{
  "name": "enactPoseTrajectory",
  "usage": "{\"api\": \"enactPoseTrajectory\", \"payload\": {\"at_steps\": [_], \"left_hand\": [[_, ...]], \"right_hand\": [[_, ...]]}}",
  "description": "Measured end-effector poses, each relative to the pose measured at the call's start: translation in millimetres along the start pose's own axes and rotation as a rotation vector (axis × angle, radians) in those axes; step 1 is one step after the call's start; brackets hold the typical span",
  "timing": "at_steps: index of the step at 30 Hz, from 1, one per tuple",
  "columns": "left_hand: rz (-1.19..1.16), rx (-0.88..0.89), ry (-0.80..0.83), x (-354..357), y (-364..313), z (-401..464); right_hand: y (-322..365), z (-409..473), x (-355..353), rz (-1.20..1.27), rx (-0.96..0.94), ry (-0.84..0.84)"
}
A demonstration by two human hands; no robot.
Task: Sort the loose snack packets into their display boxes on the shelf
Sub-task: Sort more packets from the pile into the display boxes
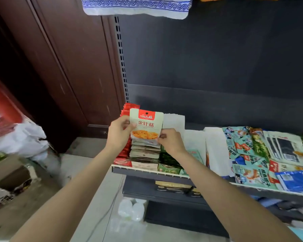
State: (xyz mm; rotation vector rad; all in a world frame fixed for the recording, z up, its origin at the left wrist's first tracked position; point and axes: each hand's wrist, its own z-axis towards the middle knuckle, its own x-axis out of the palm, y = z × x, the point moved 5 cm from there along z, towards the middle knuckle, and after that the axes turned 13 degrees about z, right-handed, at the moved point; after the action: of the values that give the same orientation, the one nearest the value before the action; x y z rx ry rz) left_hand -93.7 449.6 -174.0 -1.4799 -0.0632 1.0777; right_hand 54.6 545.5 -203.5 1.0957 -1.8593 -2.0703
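Both hands on 1 mushroom packet [146,125], held upright above its row of matching packets [145,151] at the shelf's [147,170] left end. Left hand [119,131] pinches the packet's left edge, thumb on its face. Right hand [171,141] pinches the lower right corner. Loose packets [262,154] piled well right.

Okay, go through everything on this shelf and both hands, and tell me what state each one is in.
Mushroom packet: upright, held by both hands above its row.
Left hand: pinching the packet's left edge.
Right hand: pinching its lower right corner.
Beige packet row: filed in line.
Red packet row: filed, far left.
Loose packets: jumbled heap, unsorted.
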Motion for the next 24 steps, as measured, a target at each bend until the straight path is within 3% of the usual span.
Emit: {"api": "enactPoseTrajectory", "payload": {"at_steps": [3,7,11,14,19,24], "left_hand": [[0.056,-0.020,0.143,5,17,-3],[0.270,0.018,0.261,10,27,-7],[0.276,0.028,0.265,15,16,-10],[0.320,0.052,0.259,29,-1,-13],[0.380,0.273,0.213,84,-57,-18],[0.297,0.429,0.333,183,-134,-42]], "right_hand": [[8,-4,2,-0.002,-0.034,0.023],[18,-12,-9,-0.061,-0.195,-0.070],[12,-16,-6,-0.158,-0.149,0.100],[3,-13,-26,-0.071,-0.125,-0.033],[-22,-17,-85,0.033,-0.101,-0.215],[-77,-40,-170,-0.004,-0.030,-0.372]]}}
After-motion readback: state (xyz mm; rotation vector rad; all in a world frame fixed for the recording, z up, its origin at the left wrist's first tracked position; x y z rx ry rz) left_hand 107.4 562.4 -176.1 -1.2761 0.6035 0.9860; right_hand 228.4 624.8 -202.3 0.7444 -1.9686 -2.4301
